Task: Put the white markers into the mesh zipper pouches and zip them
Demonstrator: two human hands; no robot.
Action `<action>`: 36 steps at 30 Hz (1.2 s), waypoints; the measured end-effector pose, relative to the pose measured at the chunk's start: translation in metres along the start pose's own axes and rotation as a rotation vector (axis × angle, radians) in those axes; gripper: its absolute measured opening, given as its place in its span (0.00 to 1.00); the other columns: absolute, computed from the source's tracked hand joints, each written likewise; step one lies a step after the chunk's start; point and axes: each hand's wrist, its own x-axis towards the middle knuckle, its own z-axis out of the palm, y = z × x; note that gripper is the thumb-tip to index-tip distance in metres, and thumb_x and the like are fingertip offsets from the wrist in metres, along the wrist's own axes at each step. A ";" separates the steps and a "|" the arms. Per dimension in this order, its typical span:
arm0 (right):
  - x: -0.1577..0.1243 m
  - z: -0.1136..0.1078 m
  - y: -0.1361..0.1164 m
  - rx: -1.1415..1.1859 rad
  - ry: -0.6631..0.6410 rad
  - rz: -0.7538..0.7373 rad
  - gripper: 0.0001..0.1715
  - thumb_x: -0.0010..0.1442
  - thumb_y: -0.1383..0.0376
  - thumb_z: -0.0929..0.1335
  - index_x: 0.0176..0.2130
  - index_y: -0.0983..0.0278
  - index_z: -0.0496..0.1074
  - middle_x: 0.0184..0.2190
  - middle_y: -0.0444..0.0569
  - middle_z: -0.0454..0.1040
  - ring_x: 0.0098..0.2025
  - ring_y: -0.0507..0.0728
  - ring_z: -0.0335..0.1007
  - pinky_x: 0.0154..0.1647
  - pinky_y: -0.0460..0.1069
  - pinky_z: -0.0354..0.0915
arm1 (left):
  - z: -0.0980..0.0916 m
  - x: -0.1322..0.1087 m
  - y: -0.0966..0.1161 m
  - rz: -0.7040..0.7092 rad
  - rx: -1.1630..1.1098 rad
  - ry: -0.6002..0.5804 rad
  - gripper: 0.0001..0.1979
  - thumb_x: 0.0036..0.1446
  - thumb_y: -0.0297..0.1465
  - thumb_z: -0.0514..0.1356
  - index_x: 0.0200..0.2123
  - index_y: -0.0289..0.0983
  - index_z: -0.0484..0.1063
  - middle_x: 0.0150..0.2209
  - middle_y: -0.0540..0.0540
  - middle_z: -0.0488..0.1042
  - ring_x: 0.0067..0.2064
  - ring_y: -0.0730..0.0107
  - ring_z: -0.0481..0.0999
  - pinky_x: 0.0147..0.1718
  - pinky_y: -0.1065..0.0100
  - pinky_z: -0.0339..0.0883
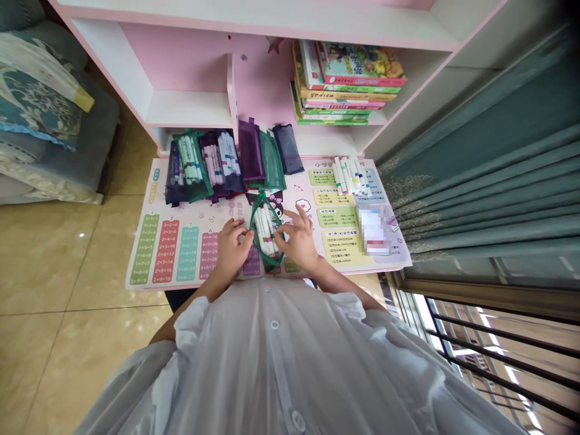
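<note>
Head view: filled pouches (190,169) and loose markers (350,176) lie on a printed desk mat (154,254); the left hand (233,248) and right hand (296,238), fingers half-curled, pinch a green mesh pouch (267,261) of white markers (265,229).

Stacked books (348,84) sit in a pink-and-white shelf unit (272,21) above a printed times-table mat (149,254); teal curtains (480,151) hang beside a barred window (489,356), and folded bedding (40,103) lies beside the tiled floor (45,266).
</note>
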 end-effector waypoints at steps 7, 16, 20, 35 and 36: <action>0.062 0.010 0.053 -0.010 -0.002 -0.102 0.20 0.66 0.67 0.64 0.53 0.57 0.77 0.62 0.55 0.68 0.73 0.74 0.48 0.67 0.73 0.57 | -0.008 0.003 0.003 0.048 0.162 -0.090 0.11 0.62 0.35 0.56 0.31 0.40 0.77 0.57 0.40 0.75 0.67 0.50 0.65 0.64 0.44 0.60; 0.115 0.013 0.064 0.078 -0.232 -0.351 0.26 0.66 0.62 0.67 0.62 0.52 0.70 0.68 0.51 0.61 0.76 0.73 0.39 0.70 0.74 0.53 | -0.027 0.013 0.015 0.075 0.387 -0.226 0.12 0.63 0.32 0.54 0.34 0.40 0.78 0.63 0.40 0.70 0.71 0.41 0.56 0.62 0.29 0.54; 0.119 0.014 0.064 0.103 -0.260 -0.356 0.21 0.67 0.60 0.67 0.58 0.51 0.75 0.69 0.51 0.61 0.76 0.74 0.38 0.69 0.76 0.54 | -0.034 0.021 0.016 0.137 0.432 -0.252 0.12 0.63 0.32 0.55 0.35 0.41 0.79 0.63 0.40 0.69 0.71 0.40 0.54 0.62 0.28 0.53; 0.115 0.034 0.064 -0.006 -0.227 -0.429 0.23 0.62 0.70 0.70 0.53 0.51 0.78 0.67 0.50 0.65 0.76 0.71 0.43 0.70 0.73 0.53 | -0.043 0.035 0.006 0.201 0.451 -0.346 0.11 0.63 0.32 0.56 0.35 0.43 0.80 0.63 0.42 0.70 0.71 0.41 0.54 0.62 0.28 0.51; 0.115 0.035 0.064 -0.001 -0.220 -0.442 0.20 0.62 0.70 0.70 0.51 0.51 0.79 0.67 0.49 0.66 0.75 0.70 0.44 0.71 0.72 0.53 | -0.044 0.035 0.004 0.194 0.441 -0.337 0.11 0.62 0.32 0.56 0.35 0.44 0.80 0.63 0.42 0.70 0.71 0.41 0.55 0.62 0.28 0.52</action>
